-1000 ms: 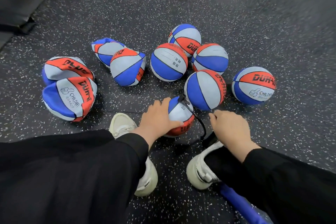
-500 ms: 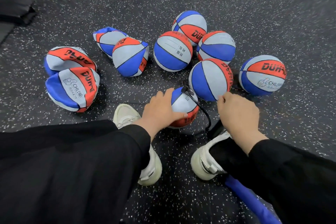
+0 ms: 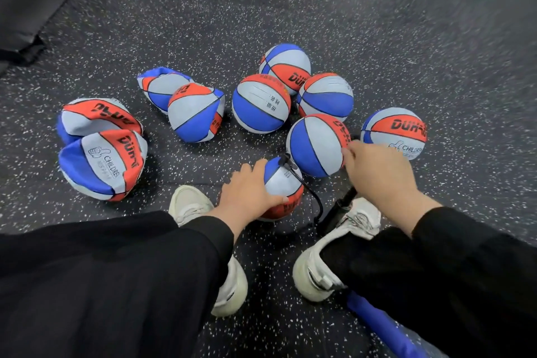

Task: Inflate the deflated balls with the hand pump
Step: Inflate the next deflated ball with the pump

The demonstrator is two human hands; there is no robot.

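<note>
Speckled rubber floor [image 3: 290,23]; five round balls [image 3: 318,144] crowd centre-right, four crumpled ones [image 3: 103,164] slump at left. Our left hand [image 3: 247,192] lies spread over the small, half-filled ball [image 3: 283,180] at lower centre — fingers relaxed, thumb along its side. A black hose [image 3: 312,193] runs from it to the pump [image 3: 338,209]. Our right hand [image 3: 377,174] curls over the pump's top — grip hidden, we cannot tell.

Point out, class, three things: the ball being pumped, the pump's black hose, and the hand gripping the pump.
Ball being pumped [image 3: 283,183], head view, on its grey panel.
Black hose [image 3: 315,200], head view, on its curved middle.
Right hand [image 3: 380,174], head view, on the back of the hand.
</note>
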